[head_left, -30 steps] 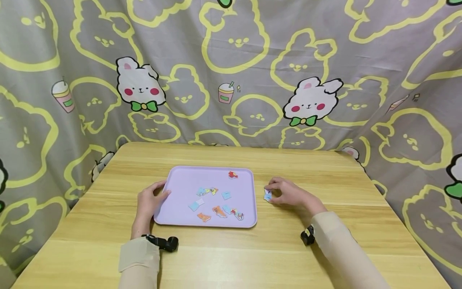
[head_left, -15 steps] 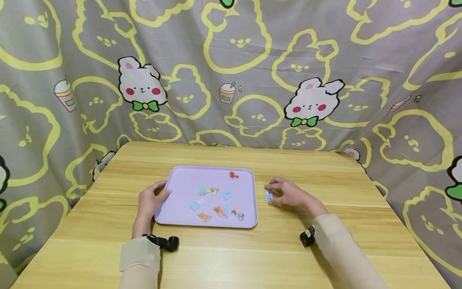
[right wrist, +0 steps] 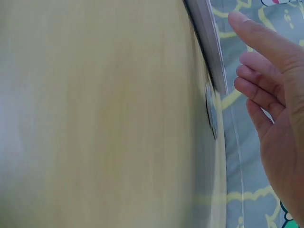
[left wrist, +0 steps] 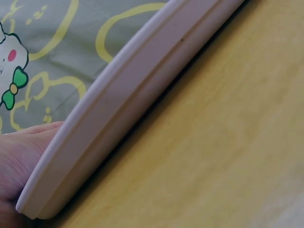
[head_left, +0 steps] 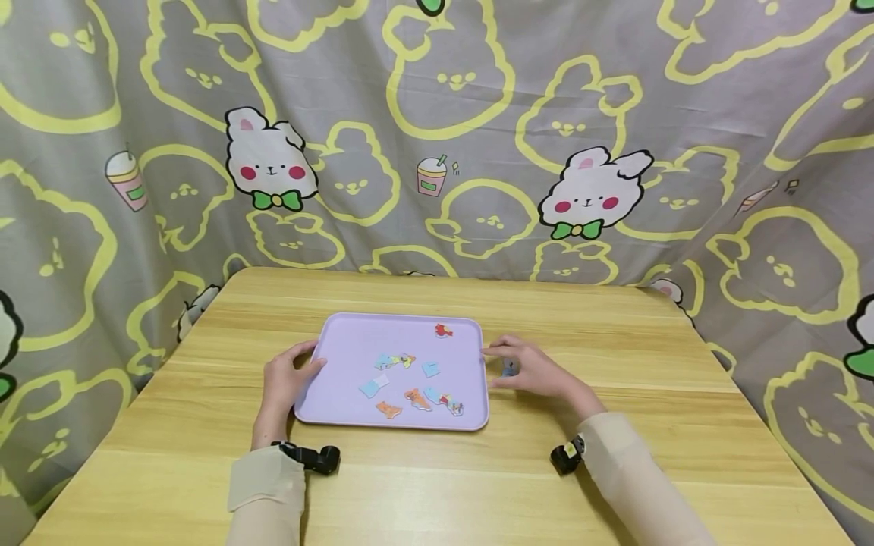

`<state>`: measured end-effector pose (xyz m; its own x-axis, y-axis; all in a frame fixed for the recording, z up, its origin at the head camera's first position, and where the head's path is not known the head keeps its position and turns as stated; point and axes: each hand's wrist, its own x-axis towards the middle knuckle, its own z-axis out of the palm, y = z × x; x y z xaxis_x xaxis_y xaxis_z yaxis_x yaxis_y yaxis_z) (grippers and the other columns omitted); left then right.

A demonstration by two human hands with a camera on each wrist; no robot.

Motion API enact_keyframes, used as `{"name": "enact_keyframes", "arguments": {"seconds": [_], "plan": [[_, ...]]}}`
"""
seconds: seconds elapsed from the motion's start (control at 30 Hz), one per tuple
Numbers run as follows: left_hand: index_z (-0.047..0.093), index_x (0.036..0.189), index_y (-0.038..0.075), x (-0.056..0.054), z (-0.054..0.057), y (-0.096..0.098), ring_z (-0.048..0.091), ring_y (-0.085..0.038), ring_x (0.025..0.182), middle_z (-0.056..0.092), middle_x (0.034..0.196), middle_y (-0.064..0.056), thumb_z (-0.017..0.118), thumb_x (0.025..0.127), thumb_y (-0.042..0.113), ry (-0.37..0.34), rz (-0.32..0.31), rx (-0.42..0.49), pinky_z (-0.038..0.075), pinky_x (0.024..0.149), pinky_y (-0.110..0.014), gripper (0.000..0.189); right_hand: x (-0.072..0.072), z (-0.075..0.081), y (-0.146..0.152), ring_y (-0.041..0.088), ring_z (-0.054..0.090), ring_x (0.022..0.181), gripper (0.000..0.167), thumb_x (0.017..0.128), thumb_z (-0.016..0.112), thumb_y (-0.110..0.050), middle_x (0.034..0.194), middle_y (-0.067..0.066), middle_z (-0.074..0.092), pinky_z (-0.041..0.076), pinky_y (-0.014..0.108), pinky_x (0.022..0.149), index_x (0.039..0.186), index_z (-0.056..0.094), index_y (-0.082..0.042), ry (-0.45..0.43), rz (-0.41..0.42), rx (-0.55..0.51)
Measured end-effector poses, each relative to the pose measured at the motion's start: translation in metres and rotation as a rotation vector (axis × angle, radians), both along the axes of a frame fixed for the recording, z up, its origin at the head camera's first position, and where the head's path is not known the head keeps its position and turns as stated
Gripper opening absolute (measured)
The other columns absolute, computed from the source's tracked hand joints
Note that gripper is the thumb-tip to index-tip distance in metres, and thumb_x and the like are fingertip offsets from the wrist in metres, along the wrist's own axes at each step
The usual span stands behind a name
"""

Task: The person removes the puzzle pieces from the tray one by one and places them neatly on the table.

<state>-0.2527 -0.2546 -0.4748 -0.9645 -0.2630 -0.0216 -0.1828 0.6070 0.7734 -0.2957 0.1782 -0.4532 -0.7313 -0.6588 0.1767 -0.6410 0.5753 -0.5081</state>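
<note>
At the lilac tray's [head_left: 382, 334] left side, my left hand [head_left: 282, 383] grips the edge, thumb over the rim. The left wrist view has the tray wall [left wrist: 114, 95] running past that hand [left wrist: 21, 161], whose fingers are mostly hidden. My right hand [head_left: 539, 371] hovers by the tray's right rim, thumb and fingers spread apart, holding nothing. Below it a blue-and-white puzzle piece [head_left: 509, 368] lies on the table, partly covered by the hand. The right wrist view shows this piece [right wrist: 211, 111] flat on the wood, apart from the open fingers.
Several picture pieces lie on the tray: a red one [head_left: 443, 331] near the top right corner, orange ones [head_left: 417, 399] at the front, and light blue ones [head_left: 373, 386] in the middle. The wooden table [head_left: 437, 485] ends at a patterned curtain [head_left: 471, 227].
My right hand has let go of the blue-and-white puzzle piece and moved left to the tray's rim, its fingers spreading. The left hand keeps its grip on the tray.
</note>
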Motion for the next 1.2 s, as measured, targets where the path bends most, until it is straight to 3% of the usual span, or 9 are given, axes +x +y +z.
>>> {"name": "enact_keyframes", "arguments": {"seconds": [0.3,0.63,0.87,1.2], "plan": [[0.055,0.138,0.006,0.0,-0.002,-0.001,0.037,-0.041,0.141,0.051,0.145,-0.021,0.065,0.094,0.021,0.012,-0.007,-0.007,0.03,0.118,-0.054,0.048,0.009,-0.004,-0.021,0.021,0.056,0.119,0.061,0.08,0.079,-0.035,0.128,0.005,0.059,0.048,0.042,0.105,0.132,0.061,-0.008,-0.042,0.09,-0.004],[0.055,0.138,0.007,-0.002,-0.004,-0.001,0.038,-0.041,0.141,0.052,0.144,-0.021,0.066,0.094,0.022,0.015,-0.004,-0.011,0.029,0.118,-0.054,0.047,0.021,0.003,-0.044,0.016,0.055,0.111,0.057,0.081,0.079,-0.034,0.122,0.004,0.059,0.05,0.032,0.097,0.129,0.064,-0.007,-0.022,0.21,0.07],[0.056,0.138,0.007,-0.002,-0.004,-0.002,0.039,-0.041,0.14,0.052,0.144,-0.021,0.066,0.094,0.022,0.027,-0.005,-0.022,0.03,0.118,-0.054,0.047,0.024,0.006,-0.052,0.014,0.056,0.111,0.053,0.082,0.078,-0.034,0.122,0.003,0.06,0.05,0.031,0.099,0.127,0.066,-0.008,0.028,0.266,0.15],[0.055,0.138,0.007,-0.002,-0.004,-0.003,0.038,-0.041,0.141,0.052,0.145,-0.02,0.066,0.094,0.022,0.021,-0.002,-0.012,0.03,0.118,-0.055,0.048,0.024,0.009,-0.061,0.008,0.053,0.103,0.033,0.086,0.074,-0.031,0.109,-0.003,0.061,0.05,0.025,0.095,0.114,0.072,-0.014,0.056,0.304,0.227]]}}
